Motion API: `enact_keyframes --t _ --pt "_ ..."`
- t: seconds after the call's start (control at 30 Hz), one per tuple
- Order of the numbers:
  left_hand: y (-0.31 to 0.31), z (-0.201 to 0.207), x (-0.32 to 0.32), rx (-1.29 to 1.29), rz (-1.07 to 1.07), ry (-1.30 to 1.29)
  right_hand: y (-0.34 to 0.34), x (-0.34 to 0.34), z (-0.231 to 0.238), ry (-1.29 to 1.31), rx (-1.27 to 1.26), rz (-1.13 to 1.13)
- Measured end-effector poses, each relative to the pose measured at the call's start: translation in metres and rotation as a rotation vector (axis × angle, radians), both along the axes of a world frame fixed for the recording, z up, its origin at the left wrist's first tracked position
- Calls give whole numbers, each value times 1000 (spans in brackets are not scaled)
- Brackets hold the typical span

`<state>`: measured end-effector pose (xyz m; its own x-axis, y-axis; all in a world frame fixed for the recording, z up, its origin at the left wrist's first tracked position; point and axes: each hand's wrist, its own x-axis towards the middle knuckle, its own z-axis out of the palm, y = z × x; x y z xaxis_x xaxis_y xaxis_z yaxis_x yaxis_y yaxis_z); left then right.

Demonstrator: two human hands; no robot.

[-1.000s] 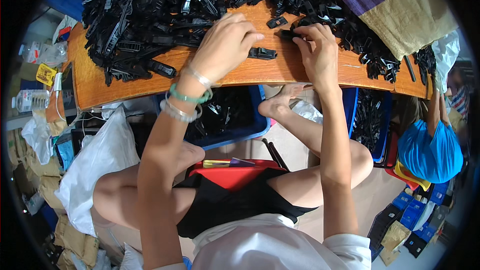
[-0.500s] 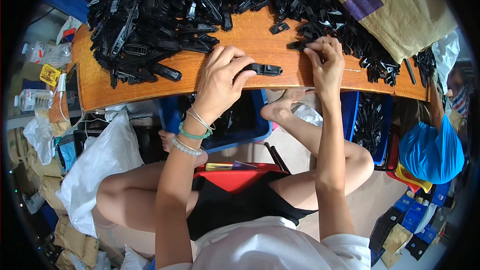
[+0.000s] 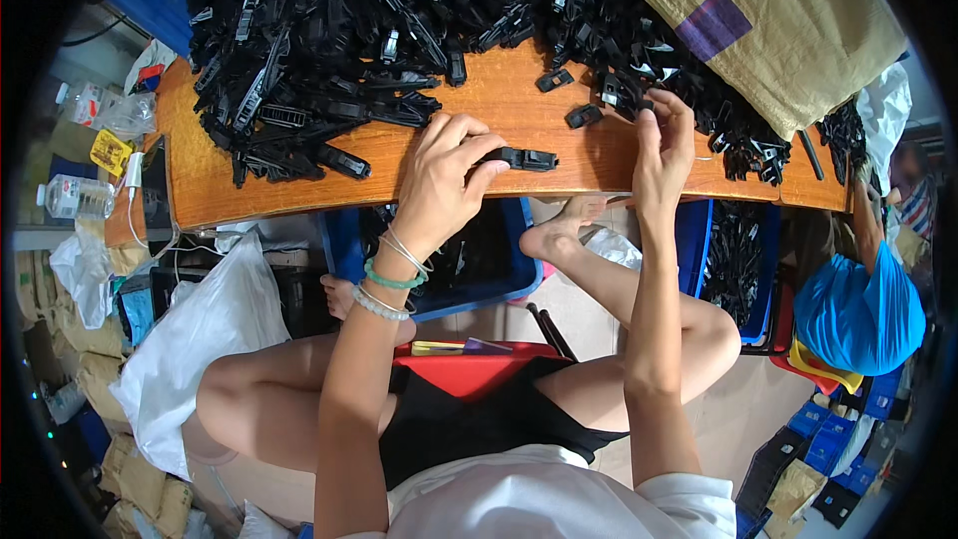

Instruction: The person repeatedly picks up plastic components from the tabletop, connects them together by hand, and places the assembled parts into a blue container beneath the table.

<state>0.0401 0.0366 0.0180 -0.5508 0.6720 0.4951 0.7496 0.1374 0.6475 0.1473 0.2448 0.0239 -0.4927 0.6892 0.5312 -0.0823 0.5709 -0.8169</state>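
Currently your left hand [image 3: 445, 172] pinches the left end of a black part [image 3: 534, 160] over the table [image 3: 589, 168], near its front edge. It's probably light, stiff and slick; hold its long sides. Your right hand [image 3: 664, 158] curls near a small black piece [image 3: 584, 117]; whether it grips anything, I can't tell. A black heap [image 3: 334, 40] lies beyond.

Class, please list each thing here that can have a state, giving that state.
Left hand: pinching a black part
Black part: held at its left end
Right hand: curled, hold unclear
Left blue bin: open
Right blue bin: open, holding black pieces
Lower clear bottle: capped
Green bracelet: worn
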Motion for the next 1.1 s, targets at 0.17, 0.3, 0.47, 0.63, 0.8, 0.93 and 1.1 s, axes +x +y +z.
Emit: enact_keyframes --t 0.17,0.3,0.47,0.63,0.8,0.93,1.1 --pt "-3 1 -2 -11 8 -4 -39 13 26 -486 -361 382" --pt "-1 2 -1 -7 1 -27 -40 16 21 -499 -251 542" --pt "-1 3 1 -16 -2 -58 -35 12 23 -596 -137 469" --pt "2 5 4 -21 -66 -28 -39 3 18 -522 149 558" --pt "-6 6 -1 14 -121 -19 -56 13 17 -510 -101 522" --pt "-25 20 -8 106 70 -85 -62 35 32 -524 -40 603" --pt "-45 38 -38 -265 408 417 -24 16 17 -425 266 180"
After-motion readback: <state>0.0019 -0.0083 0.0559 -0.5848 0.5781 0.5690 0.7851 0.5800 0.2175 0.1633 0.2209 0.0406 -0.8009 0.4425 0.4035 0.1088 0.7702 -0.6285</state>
